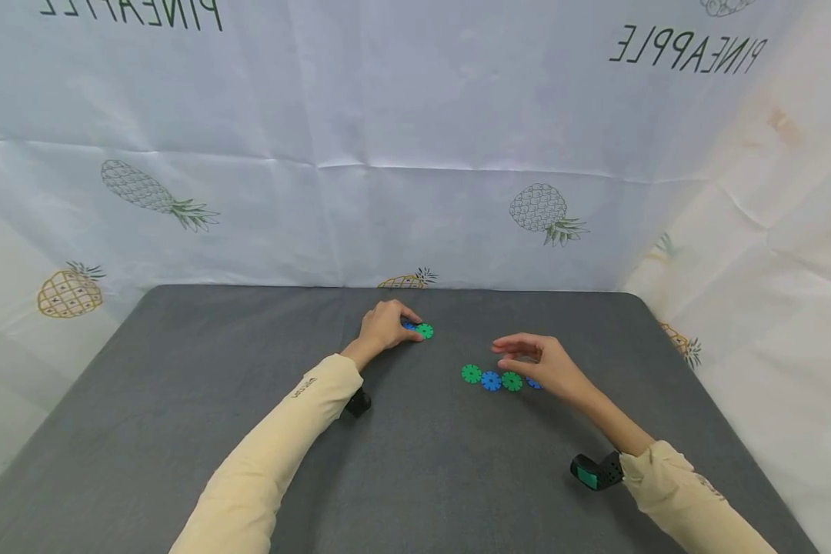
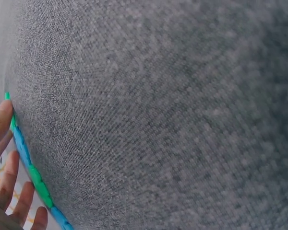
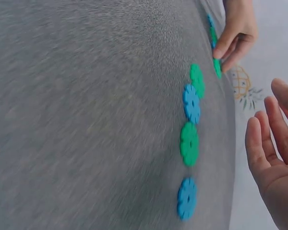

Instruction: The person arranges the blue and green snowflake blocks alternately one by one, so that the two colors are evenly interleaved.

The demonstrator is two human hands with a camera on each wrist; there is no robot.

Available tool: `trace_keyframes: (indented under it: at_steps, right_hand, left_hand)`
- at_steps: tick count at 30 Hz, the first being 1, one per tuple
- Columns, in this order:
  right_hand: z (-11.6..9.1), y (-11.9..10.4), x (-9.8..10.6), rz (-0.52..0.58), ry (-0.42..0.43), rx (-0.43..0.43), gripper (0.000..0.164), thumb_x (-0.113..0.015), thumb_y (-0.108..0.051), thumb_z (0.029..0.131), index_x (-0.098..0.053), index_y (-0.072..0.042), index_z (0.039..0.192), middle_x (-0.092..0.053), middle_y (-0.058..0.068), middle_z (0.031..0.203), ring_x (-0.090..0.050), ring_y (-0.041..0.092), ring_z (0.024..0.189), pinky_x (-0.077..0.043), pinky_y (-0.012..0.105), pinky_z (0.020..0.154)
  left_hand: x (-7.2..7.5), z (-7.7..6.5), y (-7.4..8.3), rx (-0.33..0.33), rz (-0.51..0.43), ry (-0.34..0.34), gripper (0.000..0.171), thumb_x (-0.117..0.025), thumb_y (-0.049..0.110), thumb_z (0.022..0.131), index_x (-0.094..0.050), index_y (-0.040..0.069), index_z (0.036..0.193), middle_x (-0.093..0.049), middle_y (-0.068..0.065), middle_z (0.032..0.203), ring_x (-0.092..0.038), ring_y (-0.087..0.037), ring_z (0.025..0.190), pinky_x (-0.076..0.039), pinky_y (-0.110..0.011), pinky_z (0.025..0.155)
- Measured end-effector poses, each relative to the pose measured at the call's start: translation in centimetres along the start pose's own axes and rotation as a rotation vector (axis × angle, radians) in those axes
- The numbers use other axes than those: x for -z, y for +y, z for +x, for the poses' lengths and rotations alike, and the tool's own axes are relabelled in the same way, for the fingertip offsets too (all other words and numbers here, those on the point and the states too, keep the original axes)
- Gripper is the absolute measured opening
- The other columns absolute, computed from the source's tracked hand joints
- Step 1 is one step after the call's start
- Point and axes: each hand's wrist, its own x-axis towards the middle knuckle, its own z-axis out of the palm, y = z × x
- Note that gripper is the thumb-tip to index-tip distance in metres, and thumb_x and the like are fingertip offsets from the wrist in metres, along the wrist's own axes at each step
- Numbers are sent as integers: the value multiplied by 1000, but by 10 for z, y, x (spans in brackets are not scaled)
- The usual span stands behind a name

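Observation:
At the far middle of the table, my left hand (image 1: 385, 327) holds a green notched disc (image 1: 425, 331) between thumb and fingertip. A blue notched disc (image 1: 408, 326) adjoins it, partly hidden by the fingers. In the left wrist view this chain alternates green and blue (image 2: 21, 146). My right hand (image 1: 536, 363) hovers over a second row, fingers loosely bent, holding nothing. That row has a green disc (image 1: 471, 374), a blue disc (image 1: 491, 381) and another green disc (image 1: 512, 382). A further blue disc (image 3: 186, 199) lies apart at its near end in the right wrist view.
The discs lie on a dark grey cloth-covered table (image 1: 402, 477). Behind it hangs a white curtain (image 1: 415, 115) printed with pineapples. Each wrist wears a black device; the right one (image 1: 595, 471) is close to the tabletop.

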Motion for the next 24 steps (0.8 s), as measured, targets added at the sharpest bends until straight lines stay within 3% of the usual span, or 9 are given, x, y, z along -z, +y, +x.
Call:
trace_keyframes:
  at_steps: [6, 12, 18, 24]
  right_hand:
    - [-22, 8, 15, -6, -2, 9, 31, -66, -7, 90, -63, 3, 119, -62, 29, 116, -65, 11, 95, -56, 36, 75]
    - [-39, 23, 31, 17, -16, 17, 32, -65, -5, 91, -61, 5, 121, -62, 29, 117, -65, 12, 96, -55, 28, 76]
    - [-46, 39, 47, 27, -16, 39, 35, -65, 0, 90, -57, 10, 123, -64, 24, 116, -65, 12, 94, -55, 29, 74]
    - [-46, 51, 57, 24, -45, 59, 37, -66, 3, 88, -56, 14, 122, -62, 27, 115, -65, 17, 96, -55, 27, 74]
  left_hand:
    - [-3, 3, 1, 5, 12, -7, 31, -82, 34, 76, -77, 21, 104, -66, -3, 118, -60, -24, 107, -47, -45, 89]
    - [-5, 6, 0, 1, 9, -9, 29, -81, 34, 77, -78, 21, 102, -67, -2, 117, -60, -23, 106, -47, -44, 89]
    - [-6, 4, 0, 0, 2, -1, 28, -81, 33, 77, -78, 21, 102, -67, -3, 116, -61, -23, 104, -48, -44, 88]
    - [-6, 3, 2, 3, 14, 6, 28, -81, 34, 77, -78, 21, 102, -66, -3, 117, -60, -24, 103, -49, -44, 85]
